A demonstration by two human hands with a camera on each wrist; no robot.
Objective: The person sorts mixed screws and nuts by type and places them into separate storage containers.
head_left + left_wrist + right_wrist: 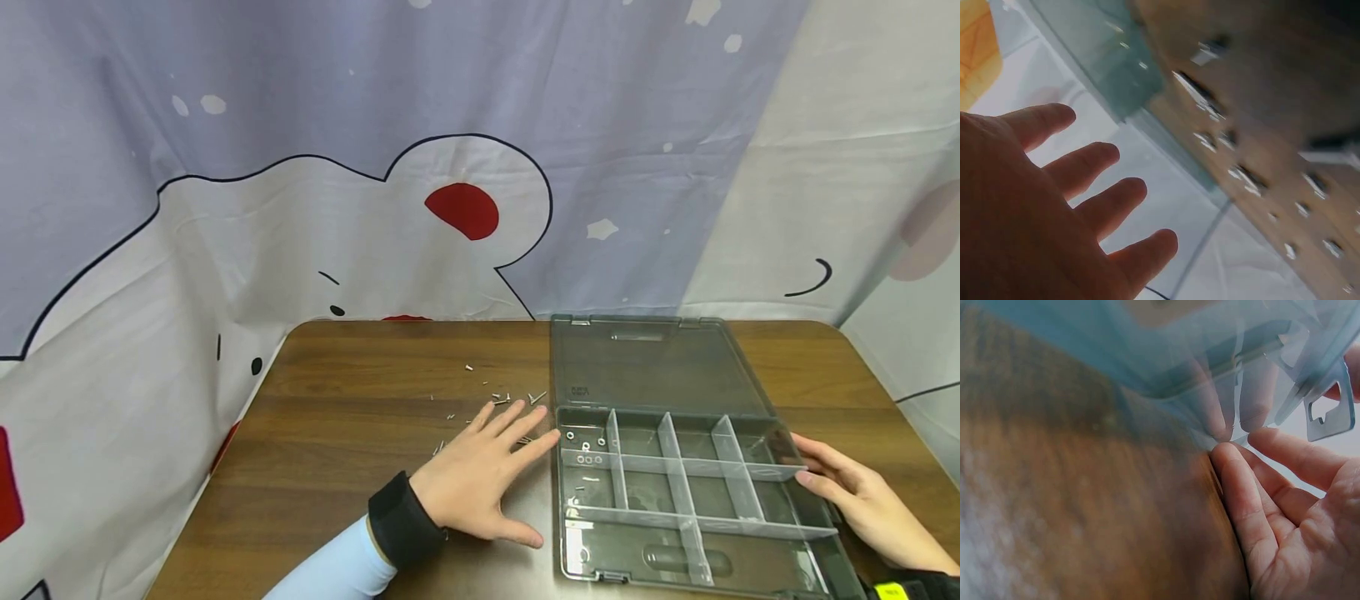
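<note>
A grey see-through compartment box [686, 446] lies on the table with its lid [648, 367] folded back. My right hand [862, 500] holds the box's right side, thumb at the rim and fingers against the wall. In the right wrist view, its fingertips [1225, 453] rest at the lower edge of the box. My left hand [476, 483] is left of the box, palm down over the table, fingers spread and gripping nothing. Just beyond its fingers lie loose small screws [536, 398], blurred in the left wrist view. Several small nuts [588, 459] sit in the back left compartment.
Pale dividers [677, 471] split the box into compartments. More small metal pieces [468, 367] are scattered on the brown wooden table [352, 400], left of the lid. A patterned curtain [337, 225] hangs behind the table's back edge.
</note>
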